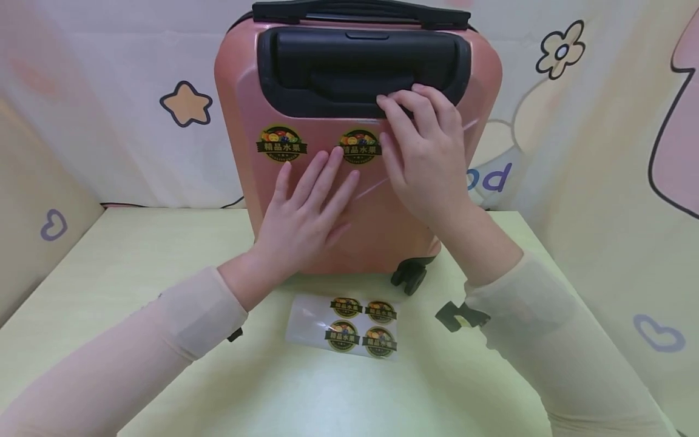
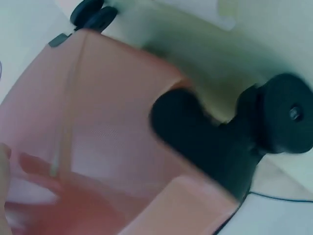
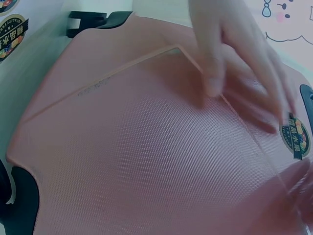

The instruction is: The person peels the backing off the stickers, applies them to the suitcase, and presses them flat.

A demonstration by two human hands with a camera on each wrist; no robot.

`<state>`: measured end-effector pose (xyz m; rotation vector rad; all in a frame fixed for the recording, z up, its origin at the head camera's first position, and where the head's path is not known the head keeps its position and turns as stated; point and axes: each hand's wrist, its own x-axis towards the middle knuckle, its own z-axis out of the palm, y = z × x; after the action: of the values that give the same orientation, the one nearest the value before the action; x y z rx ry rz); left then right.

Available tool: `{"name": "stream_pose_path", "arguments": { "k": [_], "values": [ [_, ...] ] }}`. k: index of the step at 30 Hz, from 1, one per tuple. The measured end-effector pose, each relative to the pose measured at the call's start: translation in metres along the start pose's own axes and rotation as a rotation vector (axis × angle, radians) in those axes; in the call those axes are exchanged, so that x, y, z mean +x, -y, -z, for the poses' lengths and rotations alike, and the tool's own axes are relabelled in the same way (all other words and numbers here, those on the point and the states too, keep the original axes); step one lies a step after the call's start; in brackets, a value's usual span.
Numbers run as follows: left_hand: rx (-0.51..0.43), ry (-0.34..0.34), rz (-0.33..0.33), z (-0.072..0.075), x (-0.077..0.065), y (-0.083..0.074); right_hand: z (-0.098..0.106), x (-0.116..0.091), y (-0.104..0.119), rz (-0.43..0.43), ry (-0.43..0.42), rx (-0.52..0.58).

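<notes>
A pink hard-shell suitcase [image 1: 327, 255] stands upright, its black handle recess [image 1: 306, 108] at the top. On its face are two round fruit stickers, a left sticker [image 1: 281, 144] and a right sticker [image 1: 360, 147]. My left hand [image 1: 297, 224] has its fingers spread and straight, one fingertip at the lower left edge of the right sticker. At that sticker's right edge is the thumb of my right hand [image 1: 428, 152], whose bent fingers reach over the lower rim of the recess. Neither hand grips anything. The right wrist view also catches my left hand [image 3: 239, 58].
A sheet of several matching stickers [image 1: 343, 335] lies on the pale table [image 1: 338, 400] before the suitcase. Black wheels [image 1: 411, 276] show at its base. A patterned cloth [image 1: 131, 73] hangs behind and at the sides.
</notes>
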<state>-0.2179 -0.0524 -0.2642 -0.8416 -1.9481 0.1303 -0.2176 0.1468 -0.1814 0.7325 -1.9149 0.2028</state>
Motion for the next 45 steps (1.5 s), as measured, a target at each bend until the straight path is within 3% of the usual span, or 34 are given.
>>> {"name": "stream_pose_path", "arguments": {
  "k": [3,7,10,22,29,38,43,45],
  "values": [
    [0.003,-0.019,0.025,0.005,0.018,0.002,0.000,0.001,0.000,0.004,-0.014,-0.001],
    [0.050,0.035,0.040,0.008,0.045,0.002,0.001,0.001,-0.001,-0.002,-0.039,0.007],
    [0.072,0.068,0.018,0.004,0.053,-0.001,0.003,0.002,-0.002,-0.008,-0.058,0.023],
    [0.141,0.042,-0.095,-0.004,0.042,-0.003,0.005,0.004,-0.001,-0.008,-0.057,0.029],
    [0.082,0.047,-0.022,0.001,0.044,0.001,0.002,0.004,0.000,0.003,-0.088,0.059],
    [0.153,0.043,-0.023,-0.006,0.038,-0.002,0.002,0.005,0.001,0.002,-0.066,0.049],
    [0.175,0.042,-0.058,-0.008,0.031,-0.001,0.000,0.002,0.001,-0.006,-0.038,0.032],
    [0.208,0.078,-0.118,-0.008,0.027,0.001,0.000,0.001,0.001,-0.008,-0.035,0.032]
  ]
}}
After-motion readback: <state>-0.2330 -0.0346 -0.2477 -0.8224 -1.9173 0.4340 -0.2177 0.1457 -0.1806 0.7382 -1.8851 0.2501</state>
